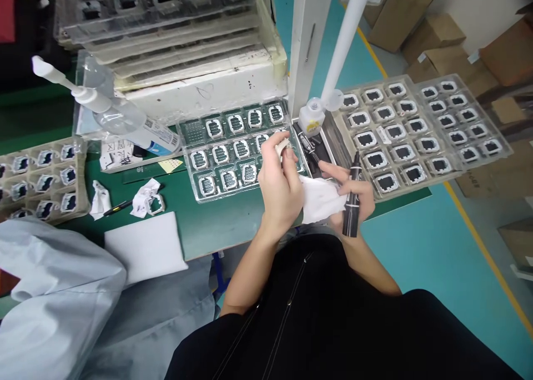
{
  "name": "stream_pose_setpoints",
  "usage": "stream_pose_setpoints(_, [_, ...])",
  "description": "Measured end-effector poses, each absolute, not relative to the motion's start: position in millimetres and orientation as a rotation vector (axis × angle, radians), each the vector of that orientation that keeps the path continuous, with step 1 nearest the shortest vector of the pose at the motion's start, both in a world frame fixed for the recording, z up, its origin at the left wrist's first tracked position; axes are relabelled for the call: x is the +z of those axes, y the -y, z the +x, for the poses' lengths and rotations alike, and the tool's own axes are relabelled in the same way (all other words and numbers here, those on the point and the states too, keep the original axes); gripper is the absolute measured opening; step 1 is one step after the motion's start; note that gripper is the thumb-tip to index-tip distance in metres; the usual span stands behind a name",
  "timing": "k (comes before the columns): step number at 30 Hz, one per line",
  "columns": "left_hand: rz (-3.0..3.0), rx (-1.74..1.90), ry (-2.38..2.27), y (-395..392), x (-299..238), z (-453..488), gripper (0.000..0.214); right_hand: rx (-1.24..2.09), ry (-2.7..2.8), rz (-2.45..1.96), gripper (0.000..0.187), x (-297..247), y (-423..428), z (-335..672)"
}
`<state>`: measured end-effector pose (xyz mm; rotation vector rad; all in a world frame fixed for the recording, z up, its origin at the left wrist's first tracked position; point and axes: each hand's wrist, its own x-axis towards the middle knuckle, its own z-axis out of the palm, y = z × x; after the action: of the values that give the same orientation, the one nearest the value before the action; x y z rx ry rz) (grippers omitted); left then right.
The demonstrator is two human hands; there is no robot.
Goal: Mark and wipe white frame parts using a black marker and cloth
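My left hand (281, 183) is closed, its thumb and fingers pinching a small pale part (283, 145) that the fingers mostly hide. It is over the right end of a clear plastic tray (189, 172), where white-rimmed parts (228, 178) sit in rows of pockets. In my right hand (365, 198) is a black marker (353, 202), uncapped tip pointing up. A crumpled white wipe (322, 199) spans the gap between my hands and is gripped by the right-hand fingers.
Filled trays (383, 130) stand to the right beside a small bottle (312, 116) and a bin of markers (306, 141). Behind are stacked trays (175, 58). To the left are a pump bottle (125, 119), a white pad (144, 247) and a co-worker's sleeve (54, 280).
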<state>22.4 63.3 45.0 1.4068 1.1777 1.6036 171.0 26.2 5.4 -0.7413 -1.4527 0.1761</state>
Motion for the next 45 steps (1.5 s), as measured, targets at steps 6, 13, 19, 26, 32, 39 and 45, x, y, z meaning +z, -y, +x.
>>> stream_pose_setpoints(6, [1.433, 1.589, -1.215, -61, 54, 28, 0.030, -0.031, 1.661, -0.818, 0.030, 3, -22, 178])
stream_pose_setpoints(13, [1.574, 1.640, -1.213, -54, 47, 34, 0.032, 0.394, 1.185, -0.885, 0.015, 17, -23, 152])
stream_pose_setpoints(19, [1.865, 1.715, -1.338, -50, 30, 44, 0.032, 0.747, 0.910, -0.814, 0.029, 41, -25, 130])
stream_pose_setpoints(26, [1.709, 1.826, -1.352, -46, 7, 45, 0.032, 0.889, 0.616, -0.912, 0.041, 50, -37, 127])
stream_pose_setpoints(32, [1.606, 2.003, -1.209, -49, 23, 36, 0.030, 0.564, 1.071, -0.868, 0.030, 38, -40, 134])
stream_pose_setpoints(39, [1.644, 2.171, -1.033, -58, 44, 35, 0.037, 0.241, 1.448, -0.880, 0.021, 21, -35, 145])
stream_pose_setpoints(45, [1.637, 2.293, -1.125, -72, 40, 31, 0.033, 0.116, 1.635, -0.812, 0.040, 13, -35, 151])
